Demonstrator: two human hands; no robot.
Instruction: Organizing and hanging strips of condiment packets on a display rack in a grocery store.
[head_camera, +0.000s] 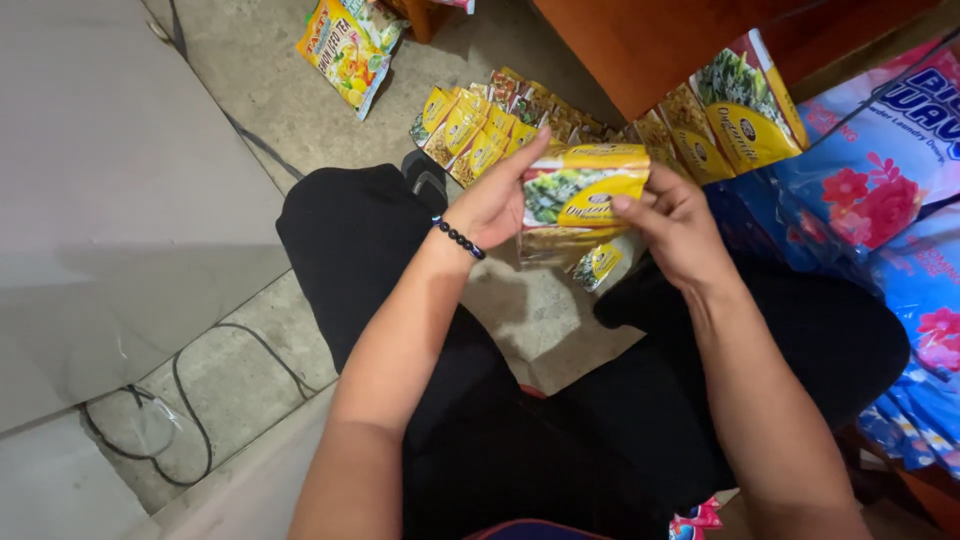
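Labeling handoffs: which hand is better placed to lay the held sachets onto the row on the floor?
Left, probably. The left hand grips the yellow foil sachet stack nearest the fanned yellow sachet row; the right hand is farther away.

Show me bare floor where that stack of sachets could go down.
Bare concrete floor lies left of the sachet row, bordered by the grey board and the iced-tea pack. A smaller patch shows between the knees. To the right it is crowded: standing yellow packs, blue detergent bags.
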